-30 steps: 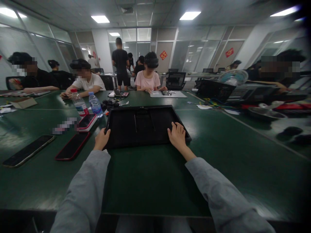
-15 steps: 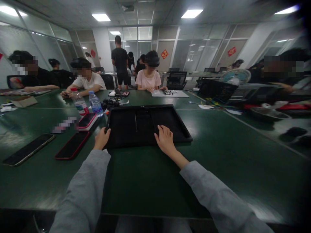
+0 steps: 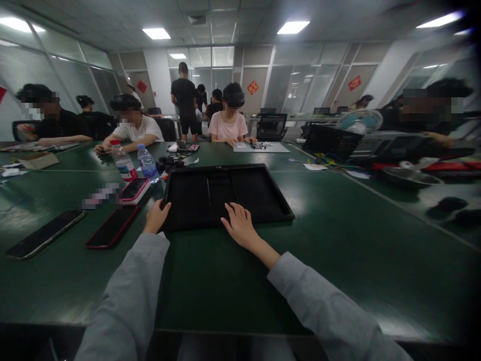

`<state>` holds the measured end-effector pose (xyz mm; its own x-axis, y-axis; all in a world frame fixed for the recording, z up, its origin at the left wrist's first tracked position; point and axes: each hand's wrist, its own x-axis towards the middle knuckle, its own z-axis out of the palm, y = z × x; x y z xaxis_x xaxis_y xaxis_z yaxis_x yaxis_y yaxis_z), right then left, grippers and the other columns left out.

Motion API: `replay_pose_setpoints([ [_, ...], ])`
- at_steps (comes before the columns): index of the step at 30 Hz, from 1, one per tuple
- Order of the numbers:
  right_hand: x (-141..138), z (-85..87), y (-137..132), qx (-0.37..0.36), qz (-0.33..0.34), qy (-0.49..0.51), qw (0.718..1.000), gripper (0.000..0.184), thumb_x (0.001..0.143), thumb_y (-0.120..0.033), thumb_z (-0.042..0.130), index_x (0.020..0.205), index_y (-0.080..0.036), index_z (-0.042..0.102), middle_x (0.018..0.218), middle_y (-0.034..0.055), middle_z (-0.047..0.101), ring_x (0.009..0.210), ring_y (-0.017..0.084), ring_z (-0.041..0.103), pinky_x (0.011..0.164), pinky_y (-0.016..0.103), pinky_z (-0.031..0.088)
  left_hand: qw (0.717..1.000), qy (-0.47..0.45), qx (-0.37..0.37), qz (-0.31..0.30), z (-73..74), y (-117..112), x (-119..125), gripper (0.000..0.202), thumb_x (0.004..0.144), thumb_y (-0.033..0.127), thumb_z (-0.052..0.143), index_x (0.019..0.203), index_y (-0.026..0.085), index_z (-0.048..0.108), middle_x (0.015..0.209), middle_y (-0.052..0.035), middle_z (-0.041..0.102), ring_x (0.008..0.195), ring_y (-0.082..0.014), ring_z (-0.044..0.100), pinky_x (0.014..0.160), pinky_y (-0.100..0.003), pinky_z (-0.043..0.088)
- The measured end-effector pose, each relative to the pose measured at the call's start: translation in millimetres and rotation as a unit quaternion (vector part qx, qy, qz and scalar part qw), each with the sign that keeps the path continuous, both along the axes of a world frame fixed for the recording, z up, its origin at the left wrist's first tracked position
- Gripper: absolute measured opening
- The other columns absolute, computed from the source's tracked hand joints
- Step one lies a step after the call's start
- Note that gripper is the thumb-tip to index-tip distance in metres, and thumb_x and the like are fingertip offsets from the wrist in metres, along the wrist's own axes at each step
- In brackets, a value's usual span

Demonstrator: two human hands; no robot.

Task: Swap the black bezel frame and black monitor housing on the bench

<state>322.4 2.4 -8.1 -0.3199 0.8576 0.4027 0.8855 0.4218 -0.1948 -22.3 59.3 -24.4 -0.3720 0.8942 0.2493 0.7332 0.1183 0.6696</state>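
Observation:
A shallow black rectangular casing (image 3: 259,195), like a monitor shell, lies on the green table with its raised rim upward. Inside it are a thin light line and a recessed middle panel. My left hand (image 3: 156,216) is closed around the casing's left edge, thumb on the rim, some fingers hidden. My right hand (image 3: 239,225) rests at the near edge, right of the middle. Its fingers are spread and reach over the rim into the casing, and nothing shows in them.
Left of the casing lie a red-edged phone (image 3: 112,228), a pink-and-white phone (image 3: 134,190) and a dark phone (image 3: 45,234). Two bottles, one red-capped (image 3: 124,161) and one blue-capped (image 3: 148,164), stand beyond. Black cables (image 3: 171,163) are bunched behind. Several people sit around the table (image 3: 338,240).
My right hand has slid left along the casing's near edge, toward its middle. My left hand stays on the left edge, and the view has tilted slightly.

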Motion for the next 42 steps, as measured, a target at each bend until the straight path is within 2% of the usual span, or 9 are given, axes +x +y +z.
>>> replay_pose_setpoints([
  [3, 14, -0.8, 7, 0.023, -0.025, 0.015, 0.999, 0.057, 0.101, -0.045, 0.033, 0.15, -0.017, 0.041, 0.147, 0.0189, 0.044, 0.138, 0.031, 0.036, 0.11, 0.053, 0.031, 0.999, -0.021, 0.022, -0.02, -2.6, -3, -2, 0.05, 0.091, 0.043, 0.057, 0.133, 0.015, 0.059, 0.128, -0.0159, 0.067, 0.118, -0.0271, 0.064, 0.104, -0.04, 0.046],
  [6, 34, -1.8, 17, 0.056, -0.076, 0.037, 0.995, 0.052, 0.099, -0.036, 0.036, 0.146, -0.015, 0.044, 0.145, 0.0204, 0.044, 0.136, 0.032, 0.037, 0.107, 0.054, 0.032, 0.998, -0.028, 0.039, -0.035, -3.9, -6, -3, 0.052, 0.092, 0.042, 0.057, 0.135, 0.014, 0.058, 0.129, -0.0169, 0.067, 0.12, -0.0282, 0.063, 0.104, -0.042, 0.046],
  [13, 112, -6.7, 43, 0.109, -0.246, 0.114, 0.956, 0.054, 0.091, -0.03, 0.045, 0.14, -0.009, 0.046, 0.141, 0.0255, 0.044, 0.131, 0.039, 0.039, 0.102, 0.058, 0.037, 0.997, -0.028, 0.056, -0.044, -7.5, -10, -15, 0.052, 0.09, 0.041, 0.059, 0.135, 0.014, 0.06, 0.124, -0.0163, 0.069, 0.117, -0.0283, 0.065, 0.103, -0.042, 0.048],
  [18, 155, -18.8, 60, 0.057, -0.233, 0.209, 0.948, 0.053, 0.089, -0.028, 0.046, 0.137, -0.006, 0.049, 0.128, 0.0238, 0.057, 0.12, 0.032, 0.053, 0.103, 0.048, 0.042, 0.996, -0.046, 0.071, -0.036, -9.7, -13, -23, 0.053, 0.087, 0.045, 0.062, 0.13, 0.014, 0.064, 0.121, -0.015, 0.071, 0.113, -0.0283, 0.067, 0.101, -0.042, 0.049],
  [25, 163, -28.6, 67, 0.032, -0.23, 0.285, 0.93, 0.048, 0.087, -0.025, 0.042, 0.131, -0.014, 0.057, 0.123, 0.0163, 0.064, 0.112, 0.028, 0.061, 0.1, 0.045, 0.046, 0.992, -0.07, 0.085, -0.06, -14.2, -15, -24, 0.05, 0.09, 0.043, 0.057, 0.13, 0.014, 0.063, 0.125, -0.0147, 0.069, 0.116, -0.0265, 0.065, 0.105, -0.041, 0.047],
  [35, 165, -28.2, 67, 0.048, -0.203, 0.29, 0.934, 0.048, 0.088, -0.028, 0.041, 0.129, -0.014, 0.061, 0.123, 0.0157, 0.066, 0.112, 0.029, 0.061, 0.099, 0.048, 0.046, 0.997, -0.033, 0.058, -0.043, -3.8, -25, -16, 0.048, 0.093, 0.04, 0.054, 0.132, 0.014, 0.06, 0.123, -0.016, 0.069, 0.12, -0.0276, 0.063, 0.107, -0.043, 0.045],
  [42, 166, -30.7, 72, 0.049, -0.207, 0.287, 0.934, 0.05, 0.087, -0.029, 0.042, 0.131, -0.014, 0.06, 0.126, 0.0157, 0.065, 0.113, 0.028, 0.06, 0.101, 0.048, 0.045, 0.996, -0.06, 0.05, -0.035, -9.8, -13, -19, 0.052, 0.094, 0.046, 0.052, 0.133, 0.014, 0.06, 0.127, -0.0165, 0.068, 0.119, -0.0267, 0.063, 0.107, -0.041, 0.045],
])
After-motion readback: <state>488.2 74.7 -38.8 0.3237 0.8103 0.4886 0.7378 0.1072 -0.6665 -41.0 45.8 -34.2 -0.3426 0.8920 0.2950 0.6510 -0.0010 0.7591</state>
